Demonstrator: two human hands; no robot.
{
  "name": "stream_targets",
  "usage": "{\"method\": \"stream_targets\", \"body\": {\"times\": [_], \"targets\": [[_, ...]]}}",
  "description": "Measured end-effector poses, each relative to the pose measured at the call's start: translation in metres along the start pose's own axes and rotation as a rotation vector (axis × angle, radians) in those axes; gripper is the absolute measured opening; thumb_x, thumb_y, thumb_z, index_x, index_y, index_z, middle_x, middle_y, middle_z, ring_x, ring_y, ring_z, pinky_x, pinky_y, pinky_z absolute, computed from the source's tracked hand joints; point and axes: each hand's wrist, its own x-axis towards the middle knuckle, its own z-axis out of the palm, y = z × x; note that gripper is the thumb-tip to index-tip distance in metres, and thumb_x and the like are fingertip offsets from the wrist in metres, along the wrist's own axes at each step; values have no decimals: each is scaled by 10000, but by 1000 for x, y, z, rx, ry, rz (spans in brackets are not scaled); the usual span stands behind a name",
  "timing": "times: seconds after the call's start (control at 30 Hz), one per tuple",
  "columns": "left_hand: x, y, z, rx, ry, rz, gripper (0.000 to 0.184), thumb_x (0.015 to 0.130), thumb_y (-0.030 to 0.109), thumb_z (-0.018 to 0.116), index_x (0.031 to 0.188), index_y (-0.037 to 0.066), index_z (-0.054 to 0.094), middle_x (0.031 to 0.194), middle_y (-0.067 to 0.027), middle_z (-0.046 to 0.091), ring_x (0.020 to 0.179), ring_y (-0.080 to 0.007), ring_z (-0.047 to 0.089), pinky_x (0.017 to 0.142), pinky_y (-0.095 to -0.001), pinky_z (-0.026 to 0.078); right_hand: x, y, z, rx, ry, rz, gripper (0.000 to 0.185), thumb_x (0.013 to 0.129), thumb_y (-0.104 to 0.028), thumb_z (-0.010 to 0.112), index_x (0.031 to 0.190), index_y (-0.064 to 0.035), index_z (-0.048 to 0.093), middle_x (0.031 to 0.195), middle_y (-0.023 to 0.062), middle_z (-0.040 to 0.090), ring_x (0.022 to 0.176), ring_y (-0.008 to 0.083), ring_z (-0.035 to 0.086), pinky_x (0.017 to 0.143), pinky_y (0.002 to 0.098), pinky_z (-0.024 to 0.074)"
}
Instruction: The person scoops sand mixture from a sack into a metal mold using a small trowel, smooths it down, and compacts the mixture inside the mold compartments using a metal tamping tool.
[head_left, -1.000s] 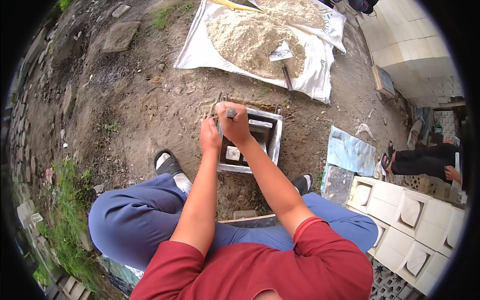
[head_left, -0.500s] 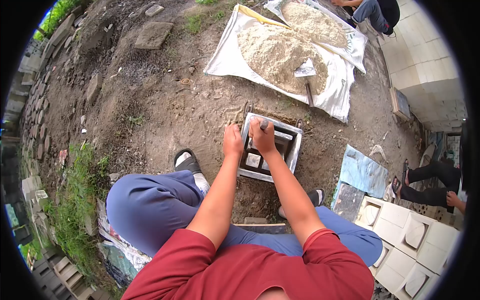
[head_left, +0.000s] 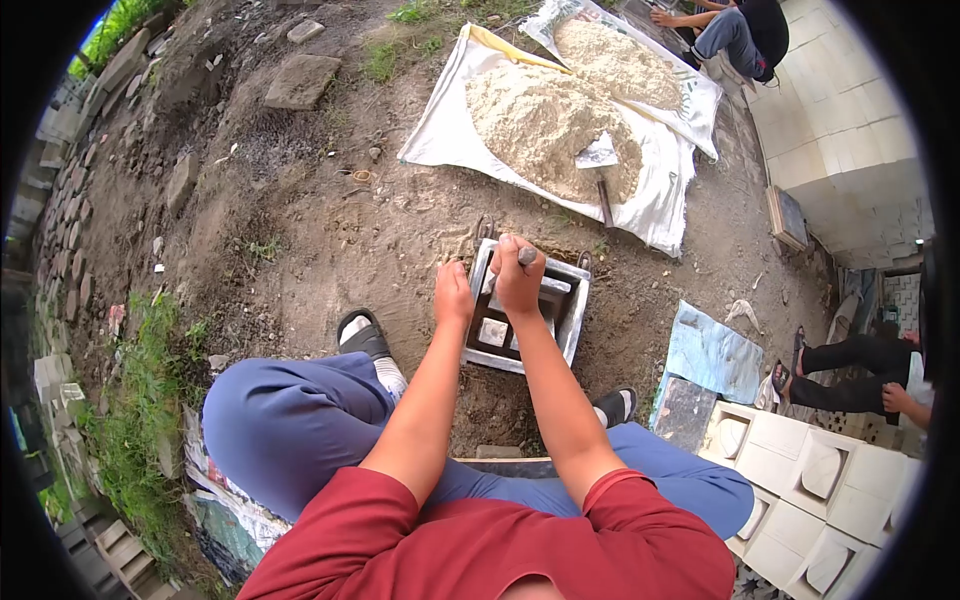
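A square metal mould [head_left: 572, 330] with inner blocks and compartments stands on the dirt between my feet. Over its upper left part, my right hand [head_left: 517, 275] is wrapped round a short dark tool handle [head_left: 527, 256]; the tool's lower part is hidden. At the mould's left side is my left hand [head_left: 453, 292], fingers pressed together and pointing away from me; whether it holds anything is hidden. Two metal loops stick out at the mould's far corners.
Pale sandy material [head_left: 545, 120] lies on white sacks [head_left: 440, 130], with a trowel [head_left: 598, 152] on it. Pale patterned blocks [head_left: 775, 440] and a blue sheet [head_left: 712, 350] are at the right. One person [head_left: 735, 38] sits far right; another person's legs [head_left: 850, 360] show nearer.
The view has shifted, so the sacks and mould appear farther right than at first. My right hand stays round the handle over the mould, and more of the far person shows.
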Motion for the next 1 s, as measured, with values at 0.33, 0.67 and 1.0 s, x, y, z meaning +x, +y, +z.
{"method": "stream_targets", "body": {"times": [0.33,0.67,1.0], "targets": [[-3,-7,3,88,50,23,483,1105,348,343,1234,14,667,1403,-231,595,1416,-433,447,1194,-471,339,-6,-3,-4,116,59,90,437,1078,-128,472,657,-96,360,572,-32,349,495,73,264,478,297,250],[4,-5,6,53,26,41,477,1104,345,342,1232,19,667,1395,-218,601,1403,-443,453,1198,-476,334,-12,-4,-13,21,-93,85,423,1053,-143,531,651,-42,449,590,-14,443,548,81,400,521,300,330],[3,-14,5,66,1,-11,482,1105,363,348,1300,23,630,1452,-221,566,1450,-420,412,1210,-469,322,-11,-15,-1,-78,-80,33,424,1040,-152,534,641,-33,456,578,1,442,544,93,401,517,315,333]]}}
